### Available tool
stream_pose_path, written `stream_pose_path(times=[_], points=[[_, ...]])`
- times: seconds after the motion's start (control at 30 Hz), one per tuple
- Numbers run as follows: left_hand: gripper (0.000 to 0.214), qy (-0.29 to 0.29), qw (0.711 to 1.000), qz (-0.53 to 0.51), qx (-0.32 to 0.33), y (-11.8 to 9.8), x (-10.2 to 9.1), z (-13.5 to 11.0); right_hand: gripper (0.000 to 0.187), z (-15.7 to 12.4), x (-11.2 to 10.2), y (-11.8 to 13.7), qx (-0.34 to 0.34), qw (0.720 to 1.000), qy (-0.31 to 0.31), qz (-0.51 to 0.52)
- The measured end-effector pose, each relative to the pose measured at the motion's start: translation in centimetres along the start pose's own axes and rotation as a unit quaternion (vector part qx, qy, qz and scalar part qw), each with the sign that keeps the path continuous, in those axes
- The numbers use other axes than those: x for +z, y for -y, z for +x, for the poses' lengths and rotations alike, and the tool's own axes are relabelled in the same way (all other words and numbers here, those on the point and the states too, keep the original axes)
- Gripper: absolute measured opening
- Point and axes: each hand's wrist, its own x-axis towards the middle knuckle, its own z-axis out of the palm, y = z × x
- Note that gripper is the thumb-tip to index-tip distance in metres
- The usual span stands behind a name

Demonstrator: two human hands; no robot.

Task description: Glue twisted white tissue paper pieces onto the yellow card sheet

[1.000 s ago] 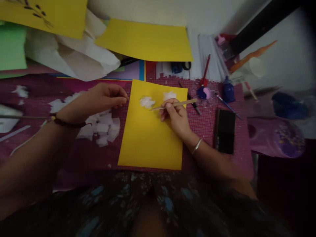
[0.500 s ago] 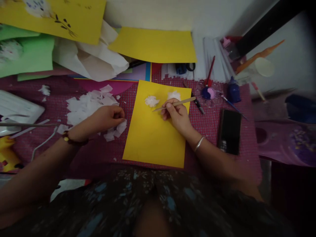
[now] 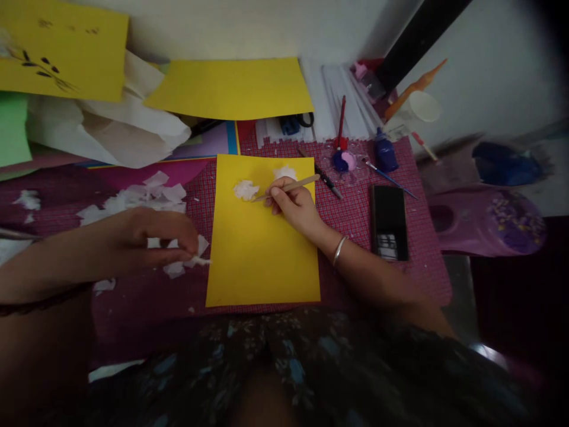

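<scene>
My right hand [image 3: 287,201] pinches a thin wooden stick [image 3: 297,183] over a yellow sheet of paper [image 3: 262,261]. The stick's pointed tip lies just below a white crumpled-paper tuft [image 3: 246,190] on the sheet. Another white tuft [image 3: 285,172] is partly covered by the same hand. To the left of the sheet, my left hand [image 3: 166,240] grips a small twisted bit of white paper [image 3: 201,260] between thumb and fingers, its end at the sheet's left edge. Behind and under that hand spreads a pile of white paper pieces [image 3: 133,198].
A phone [image 3: 389,222] rests right of the sheet. Beyond it are a paintbrush [image 3: 391,178], a blue paint bottle [image 3: 384,151], a paint palette [image 3: 343,160] and a black pen [image 3: 329,182]. Yellow paper [image 3: 235,89] and crumpled white paper [image 3: 106,127] lie at the back.
The view has shifted to the right. My left hand has come nearer the camera, away from the pile, with a twisted paper bit now showing. My right hand keeps its grip on the stick.
</scene>
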Motion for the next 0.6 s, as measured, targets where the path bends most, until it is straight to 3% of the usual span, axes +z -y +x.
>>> stream_pose_path(times=[0.27, 0.4, 0.6], points=[[0.018, 0.071, 0.992, -0.098, -0.019, -0.2, 5.4, 4.5, 0.049, 0.8, 0.5, -0.2, 0.009, 1.0, -0.002, -0.003], [0.015, 0.073, 0.983, -0.163, -0.047, 0.8, 6.2, 6.3, 0.045, 1.1, 0.6, -0.4, 0.01, 1.0, -0.022, -0.001], [0.023, 0.101, 0.984, -0.135, -0.051, 2.3, 6.6, 6.5, 0.045, 1.3, 0.7, -0.6, 0.019, 0.999, -0.032, 0.005]])
